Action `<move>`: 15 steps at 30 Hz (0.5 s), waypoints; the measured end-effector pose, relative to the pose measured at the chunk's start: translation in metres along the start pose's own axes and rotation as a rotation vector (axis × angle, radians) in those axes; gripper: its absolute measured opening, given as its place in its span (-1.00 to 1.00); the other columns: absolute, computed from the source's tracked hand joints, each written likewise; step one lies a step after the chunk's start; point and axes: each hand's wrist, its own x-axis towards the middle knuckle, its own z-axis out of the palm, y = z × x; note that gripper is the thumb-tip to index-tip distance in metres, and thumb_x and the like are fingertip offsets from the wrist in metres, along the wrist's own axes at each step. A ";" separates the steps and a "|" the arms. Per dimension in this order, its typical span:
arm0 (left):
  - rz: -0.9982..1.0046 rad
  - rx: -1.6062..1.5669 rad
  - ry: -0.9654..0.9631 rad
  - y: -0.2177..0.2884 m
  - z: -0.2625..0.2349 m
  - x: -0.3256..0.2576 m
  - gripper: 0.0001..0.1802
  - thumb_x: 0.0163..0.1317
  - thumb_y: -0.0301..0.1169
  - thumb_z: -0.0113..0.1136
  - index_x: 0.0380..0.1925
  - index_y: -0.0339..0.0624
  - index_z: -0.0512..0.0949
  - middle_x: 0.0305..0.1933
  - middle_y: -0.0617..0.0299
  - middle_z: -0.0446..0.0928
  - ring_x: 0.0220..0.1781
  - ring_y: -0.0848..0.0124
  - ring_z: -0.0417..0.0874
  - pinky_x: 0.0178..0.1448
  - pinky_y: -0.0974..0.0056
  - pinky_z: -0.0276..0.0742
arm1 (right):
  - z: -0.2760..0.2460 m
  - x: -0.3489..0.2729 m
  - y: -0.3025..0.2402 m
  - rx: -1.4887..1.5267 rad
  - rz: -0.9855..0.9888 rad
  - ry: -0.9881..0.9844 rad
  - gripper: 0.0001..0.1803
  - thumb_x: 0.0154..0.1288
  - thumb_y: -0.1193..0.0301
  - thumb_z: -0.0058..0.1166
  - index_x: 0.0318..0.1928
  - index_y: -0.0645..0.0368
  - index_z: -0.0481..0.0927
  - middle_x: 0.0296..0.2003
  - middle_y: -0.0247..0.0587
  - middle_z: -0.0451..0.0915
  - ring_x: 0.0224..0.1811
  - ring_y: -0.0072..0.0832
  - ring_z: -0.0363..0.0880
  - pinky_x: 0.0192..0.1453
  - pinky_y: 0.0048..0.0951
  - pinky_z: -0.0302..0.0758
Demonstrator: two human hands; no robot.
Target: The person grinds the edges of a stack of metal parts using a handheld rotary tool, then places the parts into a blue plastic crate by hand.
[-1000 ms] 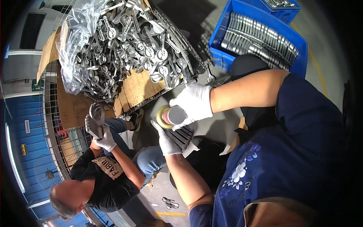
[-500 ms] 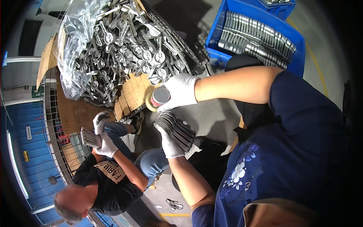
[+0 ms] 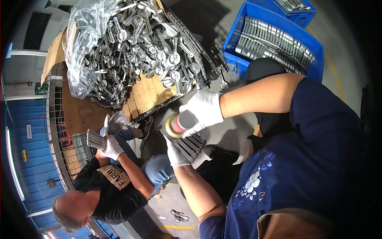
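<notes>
Near the mesh crate (image 3: 149, 95) of loose metal parts (image 3: 161, 55), L hand (image 3: 176, 153) is clamped on a row of grey metal pcs (image 3: 190, 146), w/ R hand (image 3: 207, 107) gripping a round tool (image 3: 187, 119), its yellow disc (image 3: 171, 127) over the pcs' upper end, contact unclear.

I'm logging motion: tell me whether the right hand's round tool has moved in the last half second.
Yes: the round tool has moved down the picture, away from the wire bin and toward the left hand.
</notes>
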 end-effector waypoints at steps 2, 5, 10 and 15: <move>-0.079 -0.219 -0.199 -0.001 -0.022 0.003 -0.26 0.25 0.28 -0.24 0.14 -0.07 0.38 0.00 0.03 0.48 0.01 0.02 0.49 0.10 -0.16 0.40 | -0.006 0.008 0.000 0.159 0.017 0.095 -0.35 -0.10 -0.18 0.33 -0.28 0.16 0.58 -0.45 -0.09 0.64 -0.40 -0.24 0.67 -0.25 -0.33 0.61; 0.021 0.030 -0.339 0.000 -0.021 -0.004 -0.28 0.27 0.19 -0.25 0.14 -0.17 0.37 0.01 -0.01 0.47 0.01 0.01 0.49 0.11 -0.11 0.42 | -0.013 0.007 0.021 0.260 0.138 0.158 -0.33 -0.08 -0.18 0.32 -0.20 0.17 0.61 -0.36 -0.06 0.67 -0.31 -0.24 0.69 -0.17 -0.35 0.61; 0.093 -0.072 -0.426 0.005 -0.026 -0.007 -0.33 0.31 0.14 -0.31 0.11 -0.20 0.36 0.02 -0.02 0.46 0.03 0.02 0.48 0.13 -0.09 0.43 | -0.006 0.007 0.006 0.138 0.008 0.159 -0.34 -0.08 -0.17 0.32 -0.26 0.19 0.60 -0.42 -0.06 0.64 -0.39 -0.18 0.66 -0.24 -0.31 0.60; 0.075 -0.040 -0.422 0.008 -0.023 -0.012 -0.43 0.35 0.00 -0.33 0.05 -0.24 0.38 0.04 0.04 0.46 0.09 0.14 0.45 0.24 -0.01 0.34 | -0.008 0.004 -0.001 0.092 -0.018 0.119 -0.35 -0.06 -0.20 0.28 -0.31 0.18 0.58 -0.44 -0.08 0.63 -0.44 -0.15 0.63 -0.31 -0.27 0.56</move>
